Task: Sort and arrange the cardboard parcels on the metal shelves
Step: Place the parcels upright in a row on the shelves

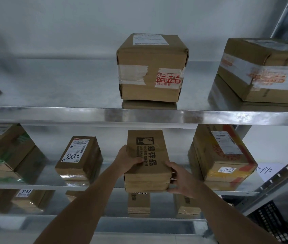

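Here, a flat brown parcel (148, 162) is held at the front edge of the middle shelf (104, 186), near its middle. A black broken-glass sign and big black letters are printed on its top. Clear tape is wrapped round its front end. The left hand (128, 158) is laid on the parcel's left side, with the fingers curled over the top. The right hand (182, 180) is pressed on the front right corner, with the fingers clamped round it.

To the left, a parcel marked 5288 (79, 157) is set apart from the held one, and bare shelf is seen between them. To the right, a yellow-taped parcel (222, 154) marked 5917 is stood just beside it, with only a thin gap.

On the top shelf (139, 114), a taped box (151, 67) is placed near the front edge, with much open room to its left.

The parcels at the far left are cut off and blurred. The boxes on the bottom shelf are partly hidden, and their labels are hard to read.
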